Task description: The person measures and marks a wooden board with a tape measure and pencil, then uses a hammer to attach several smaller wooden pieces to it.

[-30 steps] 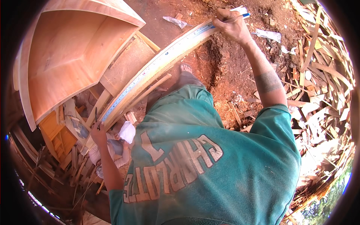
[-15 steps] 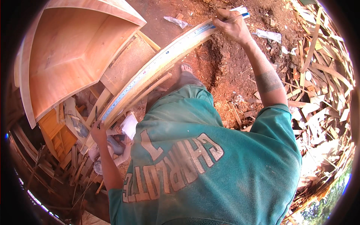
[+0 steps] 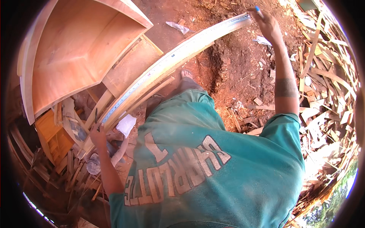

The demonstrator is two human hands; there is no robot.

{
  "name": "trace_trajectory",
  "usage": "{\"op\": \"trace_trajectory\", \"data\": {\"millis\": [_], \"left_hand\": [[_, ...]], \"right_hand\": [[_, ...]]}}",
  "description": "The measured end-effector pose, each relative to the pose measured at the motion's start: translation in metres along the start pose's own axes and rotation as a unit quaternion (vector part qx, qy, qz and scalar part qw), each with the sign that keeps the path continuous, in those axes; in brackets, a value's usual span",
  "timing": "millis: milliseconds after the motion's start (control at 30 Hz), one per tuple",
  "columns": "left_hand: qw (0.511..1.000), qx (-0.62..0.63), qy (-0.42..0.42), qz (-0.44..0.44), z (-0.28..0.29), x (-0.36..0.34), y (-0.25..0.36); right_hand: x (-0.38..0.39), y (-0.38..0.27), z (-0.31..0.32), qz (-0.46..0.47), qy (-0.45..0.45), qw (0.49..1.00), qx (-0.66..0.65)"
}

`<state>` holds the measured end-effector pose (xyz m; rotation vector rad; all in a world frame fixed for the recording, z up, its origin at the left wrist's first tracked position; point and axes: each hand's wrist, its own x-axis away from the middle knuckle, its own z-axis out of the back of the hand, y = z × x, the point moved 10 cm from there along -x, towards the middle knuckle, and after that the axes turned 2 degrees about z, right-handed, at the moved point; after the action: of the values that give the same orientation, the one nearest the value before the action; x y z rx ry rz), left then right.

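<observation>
1. Board (image 3: 201,46) over reddish dirt (image 3: 232,72); scraps (image 3: 323,81) heaped right.
2. Tape (image 3: 116,108) along board, marks too small to read; shirt (image 3: 247,171) bears pale lettering.
3. Right hand (image 3: 268,27), near board's far end, holds pen (image 3: 259,11); left hand (image 3: 98,136) at tape's near end, grip unclear.

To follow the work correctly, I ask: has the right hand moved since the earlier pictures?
Yes: the right hand moved rightward, from over the right end of the long board to beyond it.

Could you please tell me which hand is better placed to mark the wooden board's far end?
Probably the right hand: it holds a pen close to that end, while the left hand is far down the tape measure.
</observation>
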<state>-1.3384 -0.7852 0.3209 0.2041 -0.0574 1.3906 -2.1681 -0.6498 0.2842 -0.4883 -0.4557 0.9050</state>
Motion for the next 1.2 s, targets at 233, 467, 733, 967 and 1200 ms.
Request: {"op": "trace_trajectory", "data": {"millis": [233, 467, 733, 967, 1200], "left_hand": [[0.998, 0.055, -0.031, -0.001, 0.003, -0.005, -0.009], [0.988, 0.131, -0.079, 0.021, 0.022, -0.011, -0.004], [0.984, 0.151, -0.097, 0.024, 0.02, -0.003, -0.019], [0.989, 0.082, -0.116, 0.035, 0.002, -0.008, -0.035], [0.983, 0.072, -0.162, 0.043, -0.013, -0.019, -0.046]], "right_hand": [[-0.014, -0.039, -0.01, 0.181, 0.003, 0.979, 0.095], [-0.012, -0.099, 0.009, 0.171, -0.058, 0.976, 0.122], [0.091, -0.283, -0.187, 0.304, -0.281, 0.906, 0.083], [0.068, -0.257, -0.211, 0.262, -0.298, 0.917, 0.034], [0.062, -0.248, -0.212, 0.235, -0.307, 0.922, -0.005]]}}
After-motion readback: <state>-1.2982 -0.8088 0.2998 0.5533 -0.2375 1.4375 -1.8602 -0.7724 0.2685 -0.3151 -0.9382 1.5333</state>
